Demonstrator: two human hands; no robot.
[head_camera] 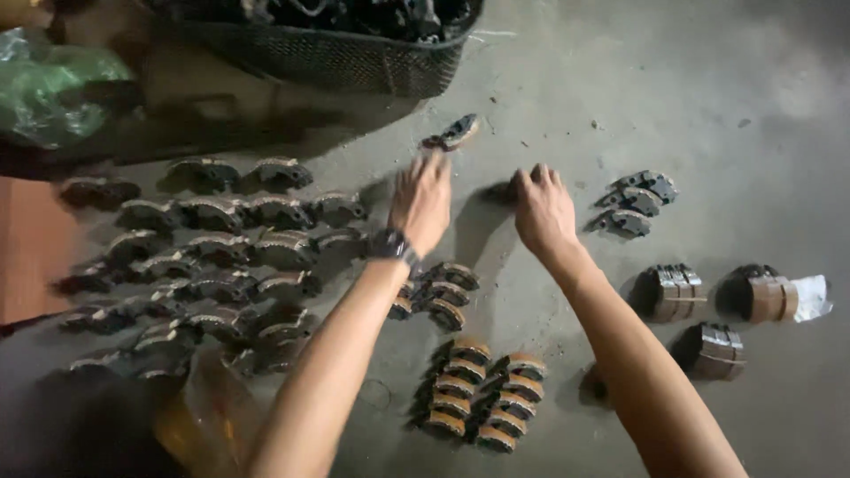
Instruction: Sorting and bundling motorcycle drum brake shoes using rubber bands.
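On the grey concrete floor (708,88), nearest the viewer, two short rows of curved brake shoes with orange-brown linings (482,398) stand on edge, touching one another. To their right lie three taped bundles of shoes (708,350), the farthest-right bundle (768,296) bearing a brown band and a torn white paper scrap (810,296) at its side. A smaller cluster of dark shoes (438,292) lies under the left forearm, just past the wristwatch (390,243). To the left, a broad field of grey-lined shoes (221,265) is laid out in loose rows, each piece close to or touching its neighbour; motion blur hides finer detail. Both bare arms reach forward. The left hand (421,199) is extended palm down, fingers loosely together, its fingertips just below a single dark brake shoe (453,133) on the floor; whether they touch it cannot be told. The right hand (542,208) is palm down with fingers curled over something dark at its far-left edge; whether it grips this cannot be told. Right of that hand lie three small dark shoes (636,199) in a close stack. Farthest away, a black mesh basket (354,53) holds dark metal parts, and a green plastic bag (53,84) sits at the upper left.
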